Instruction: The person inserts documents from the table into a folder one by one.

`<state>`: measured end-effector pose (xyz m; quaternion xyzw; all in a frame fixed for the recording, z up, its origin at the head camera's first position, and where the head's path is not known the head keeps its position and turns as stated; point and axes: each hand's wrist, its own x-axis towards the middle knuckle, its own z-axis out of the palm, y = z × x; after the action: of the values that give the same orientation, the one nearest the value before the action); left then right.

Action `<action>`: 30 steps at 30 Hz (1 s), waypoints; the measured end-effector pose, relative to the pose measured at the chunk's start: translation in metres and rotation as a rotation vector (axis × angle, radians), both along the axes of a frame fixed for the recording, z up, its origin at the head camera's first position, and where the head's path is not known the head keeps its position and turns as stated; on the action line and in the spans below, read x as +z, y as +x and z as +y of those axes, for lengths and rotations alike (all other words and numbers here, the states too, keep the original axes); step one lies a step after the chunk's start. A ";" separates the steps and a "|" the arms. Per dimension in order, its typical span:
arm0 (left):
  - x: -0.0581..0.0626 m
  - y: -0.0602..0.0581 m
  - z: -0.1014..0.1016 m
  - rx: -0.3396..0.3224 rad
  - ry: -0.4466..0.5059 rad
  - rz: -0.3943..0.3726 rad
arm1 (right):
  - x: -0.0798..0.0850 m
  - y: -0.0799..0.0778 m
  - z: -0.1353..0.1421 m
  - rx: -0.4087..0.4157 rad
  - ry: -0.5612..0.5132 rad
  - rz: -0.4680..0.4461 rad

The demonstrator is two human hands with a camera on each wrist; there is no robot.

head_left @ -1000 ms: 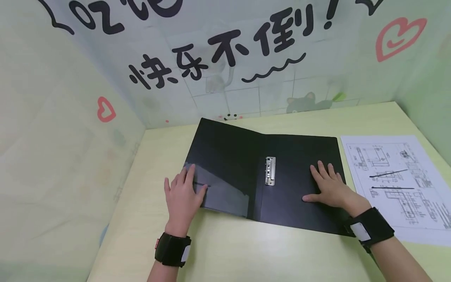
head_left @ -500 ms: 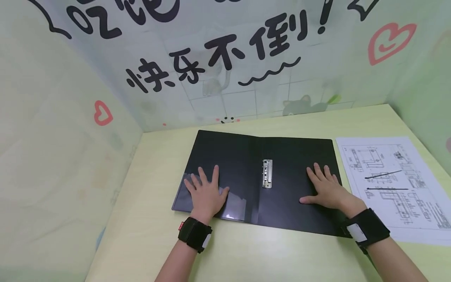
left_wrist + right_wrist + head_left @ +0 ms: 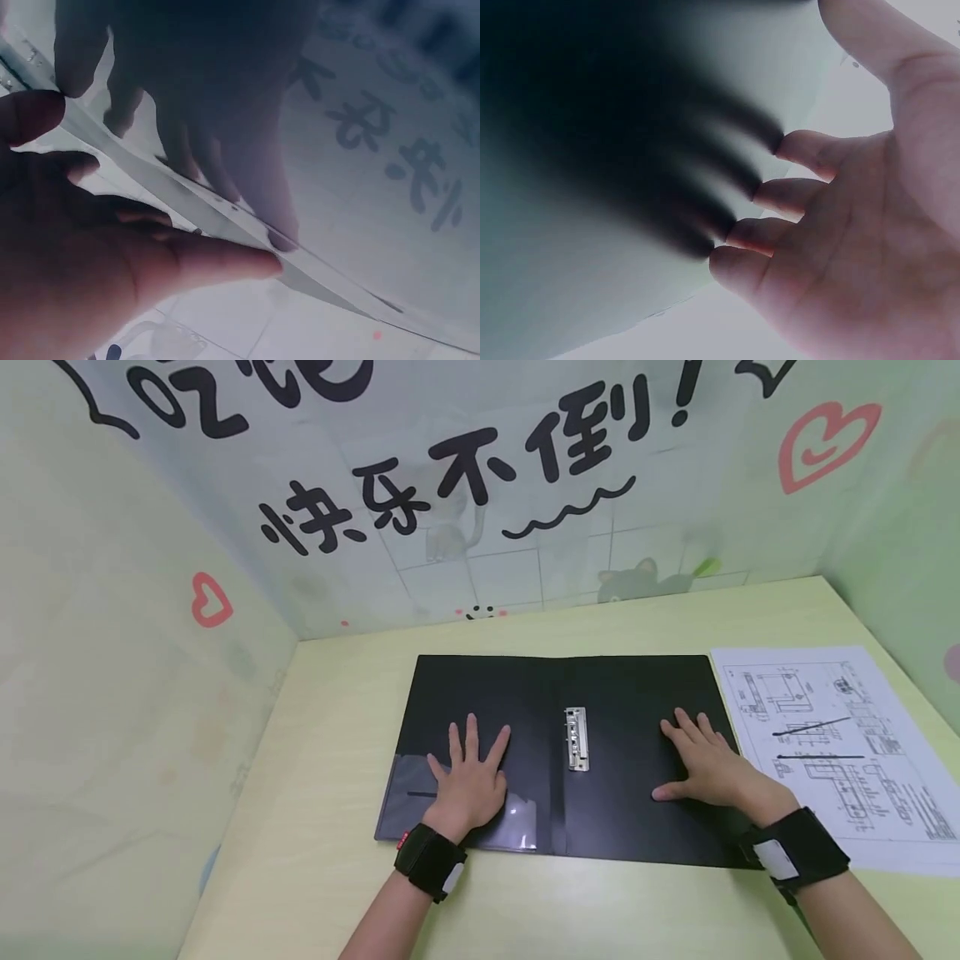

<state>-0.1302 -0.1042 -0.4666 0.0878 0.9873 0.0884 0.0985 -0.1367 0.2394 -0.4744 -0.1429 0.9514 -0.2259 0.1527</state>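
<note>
A black clip folder (image 3: 622, 810) lies spread flat on the table, its metal clip (image 3: 577, 739) just right of the spine. On the left cover, my left hand (image 3: 471, 785) rests with fingers spread, over the clear pocket (image 3: 408, 806) at the lower part. My right hand (image 3: 708, 768) rests on the right cover near its outer edge, fingers apart and thumb pointing left. Neither hand grips anything. In the left wrist view, the left hand (image 3: 112, 247) touches the glossy cover, which mirrors it. The right wrist view has the right hand's fingertips (image 3: 731, 262) against the dark cover.
Printed sheets (image 3: 832, 760) with technical drawings lie right of the folder, close along its edge. Two thin black strips (image 3: 821, 757) lie across the drawings. A patterned curtain (image 3: 420, 568) with large lettering rises behind the pale table (image 3: 322, 760) and along both sides.
The left cover has come down from a raised tilt to flat. My left hand has moved from its outer edge rightward onto its surface. The right hand stays on the right cover.
</note>
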 end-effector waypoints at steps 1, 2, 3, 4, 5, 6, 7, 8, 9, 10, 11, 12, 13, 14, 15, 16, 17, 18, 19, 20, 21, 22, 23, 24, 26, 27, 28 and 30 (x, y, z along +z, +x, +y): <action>0.000 0.002 0.000 -0.008 0.003 -0.024 | 0.000 0.001 0.001 0.002 0.001 0.001; 0.001 0.003 0.000 -0.014 0.012 -0.047 | 0.000 0.001 0.001 0.002 -0.001 -0.003; 0.001 0.005 0.000 -0.016 0.020 -0.074 | 0.000 0.002 0.002 0.000 -0.003 -0.010; 0.001 0.007 0.000 -0.020 0.029 -0.098 | -0.001 0.003 0.002 -0.001 -0.008 -0.015; 0.001 0.009 -0.001 -0.024 0.036 -0.119 | -0.001 0.003 0.003 -0.002 -0.014 -0.019; 0.002 0.012 -0.002 -0.027 0.047 -0.144 | 0.000 0.004 0.004 -0.001 -0.019 -0.026; 0.004 0.014 -0.003 -0.030 0.060 -0.171 | 0.000 0.005 0.005 0.000 -0.026 -0.032; 0.005 0.016 -0.005 -0.034 0.073 -0.197 | 0.000 0.006 0.006 0.000 -0.033 -0.037; 0.006 0.017 -0.006 -0.041 0.084 -0.219 | 0.000 0.007 0.007 0.001 -0.034 -0.038; 0.007 0.019 -0.008 -0.047 0.093 -0.240 | 0.000 0.008 0.008 0.003 -0.037 -0.038; 0.009 0.020 -0.009 -0.051 0.104 -0.258 | 0.000 0.009 0.008 0.005 -0.040 -0.038; 0.010 0.021 -0.010 -0.055 0.111 -0.274 | 0.000 0.010 0.009 0.005 -0.042 -0.040; 0.012 0.022 -0.010 -0.055 0.112 -0.285 | 0.000 0.011 0.009 0.006 -0.045 -0.038; 0.012 0.023 -0.010 -0.053 0.106 -0.289 | 0.000 0.013 0.009 0.004 -0.051 -0.039; 0.013 0.025 -0.010 -0.047 0.100 -0.293 | 0.000 0.014 0.008 0.003 -0.060 -0.041; 0.014 0.026 -0.009 -0.037 0.093 -0.299 | 0.000 0.016 0.008 0.002 -0.070 -0.043; 0.016 0.028 -0.007 -0.027 0.083 -0.303 | 0.000 0.017 0.008 0.002 -0.080 -0.045; 0.016 0.030 -0.005 -0.015 0.073 -0.305 | 0.000 0.019 0.008 0.001 -0.088 -0.049; 0.017 0.031 -0.002 -0.003 0.066 -0.304 | 0.000 0.020 0.007 0.001 -0.096 -0.051; 0.017 0.032 0.001 0.006 0.061 -0.298 | 0.000 0.021 0.007 0.000 -0.102 -0.052; 0.018 0.032 0.004 0.016 0.063 -0.292 | -0.001 0.022 0.008 0.001 -0.106 -0.053; 0.018 0.032 0.007 0.022 0.062 -0.283 | -0.001 0.023 0.008 0.002 -0.109 -0.053; 0.017 0.032 0.010 0.028 0.062 -0.271 | -0.001 0.023 0.009 0.002 -0.113 -0.053; 0.017 0.032 0.012 0.035 0.067 -0.259 | -0.002 0.024 0.009 0.002 -0.116 -0.053; 0.015 0.029 0.015 0.050 0.077 -0.244 | -0.001 0.024 0.009 0.001 -0.121 -0.051; 0.015 0.028 0.016 0.058 0.078 -0.245 | -0.001 0.024 0.009 0.001 -0.123 -0.050; 0.014 0.026 0.017 0.064 0.083 -0.243 | 0.000 0.024 0.009 0.000 -0.123 -0.049; 0.014 0.024 0.017 0.076 0.101 -0.239 | 0.000 0.024 0.009 -0.002 -0.119 -0.046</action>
<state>-0.1061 -0.0868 -0.4526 0.0440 0.9654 0.1517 0.2074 -0.1126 0.2484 -0.4742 -0.1456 0.9327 -0.2852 0.1656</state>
